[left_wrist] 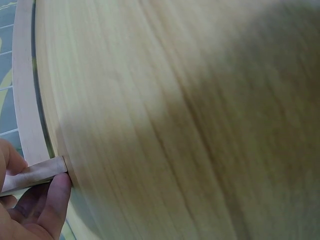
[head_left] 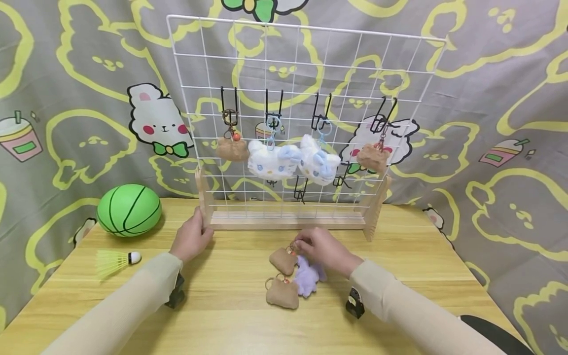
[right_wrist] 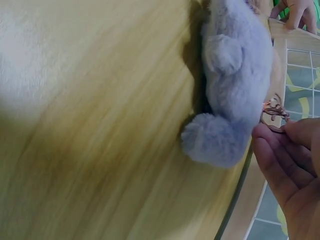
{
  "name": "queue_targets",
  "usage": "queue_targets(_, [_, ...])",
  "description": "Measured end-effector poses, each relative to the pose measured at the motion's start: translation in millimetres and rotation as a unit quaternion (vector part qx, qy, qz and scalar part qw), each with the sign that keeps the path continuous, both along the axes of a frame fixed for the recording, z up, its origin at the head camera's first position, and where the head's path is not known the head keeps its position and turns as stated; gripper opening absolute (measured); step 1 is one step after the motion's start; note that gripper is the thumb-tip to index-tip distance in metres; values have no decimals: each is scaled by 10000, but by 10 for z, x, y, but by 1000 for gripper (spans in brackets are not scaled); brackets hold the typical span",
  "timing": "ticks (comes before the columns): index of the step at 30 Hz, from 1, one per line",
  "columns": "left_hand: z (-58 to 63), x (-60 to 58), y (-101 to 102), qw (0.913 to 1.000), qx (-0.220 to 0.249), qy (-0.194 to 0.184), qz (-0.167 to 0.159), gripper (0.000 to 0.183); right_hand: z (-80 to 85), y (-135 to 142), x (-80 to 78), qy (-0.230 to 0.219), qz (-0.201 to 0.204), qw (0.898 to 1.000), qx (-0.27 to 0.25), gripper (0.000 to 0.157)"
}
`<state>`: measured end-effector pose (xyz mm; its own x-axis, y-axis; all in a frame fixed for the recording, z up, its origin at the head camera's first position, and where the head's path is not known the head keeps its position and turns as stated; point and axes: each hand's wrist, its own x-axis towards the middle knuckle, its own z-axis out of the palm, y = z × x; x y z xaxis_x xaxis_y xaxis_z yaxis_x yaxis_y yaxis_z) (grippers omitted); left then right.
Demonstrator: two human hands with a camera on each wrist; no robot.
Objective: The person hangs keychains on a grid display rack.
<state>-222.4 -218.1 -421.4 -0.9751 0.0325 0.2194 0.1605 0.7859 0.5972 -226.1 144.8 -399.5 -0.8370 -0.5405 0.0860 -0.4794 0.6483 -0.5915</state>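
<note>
My left hand [head_left: 193, 235] grips the wooden side foot [left_wrist: 37, 174] of the stand under a white wire grid rack [head_left: 284, 217]. With thumb and fingertips, my right hand [head_left: 326, 250] pinches the metal ring [right_wrist: 272, 122] of a brown plush keychain [head_left: 283, 261], whose body is low over the table or on it; I cannot tell which. Beside it lies a purple plush keychain [head_left: 307, 277], with a fluffy round tail in the right wrist view. Nearer me is another brown plush keychain [head_left: 283, 294], its ring to the upper left.
On black hooks hang two white cat-faced plush keychains [head_left: 271, 161] [head_left: 318, 160] between two brown ones [head_left: 232, 149] [head_left: 374, 157]. Lower hooks [head_left: 300, 190] sit on the grid. At left are a green ball [head_left: 128, 210] and a yellow shuttlecock [head_left: 114, 261]. A patterned curtain [head_left: 88, 74] stands behind.
</note>
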Motion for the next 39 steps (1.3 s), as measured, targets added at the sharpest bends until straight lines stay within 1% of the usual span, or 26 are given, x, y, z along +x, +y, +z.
queue_targets(8, [-8, -7, -9, 10000, 22, -6, 14, 52, 27, 39, -5, -160, -195, 9994, 219, 9])
queue_targets(14, [-17, -15, -19, 10000, 29, -45, 46, 51, 65, 55, -31, -193, -105, 9995, 229, 10])
queue_targets(19, [-17, -18, -22, 10000, 25, -42, 24, 50, 55, 82, -56, -161, -15, 9998, 153, 11])
queue_targets(23, [-18, -22, -18, 10000, 9, -13, 16, 49, 46, 85, -58, 69, 186, 9997, -167, 12])
queue_targets(26, [-17, -22, -16, 10000, 7, -23, 2, 49, 68, 56, -40, 156, 275, 9982, -517, 13])
queue_targets(32, [-12, -16, -21, 10000, -32, -20, 12, 44, 174, -64, 47, -107, 439, 9903, -1311, 15])
queue_targets(39, [-15, -15, -27, 10000, -3, 23, 0, 43, 280, -202, 74, -372, 445, 9758, -2109, 18])
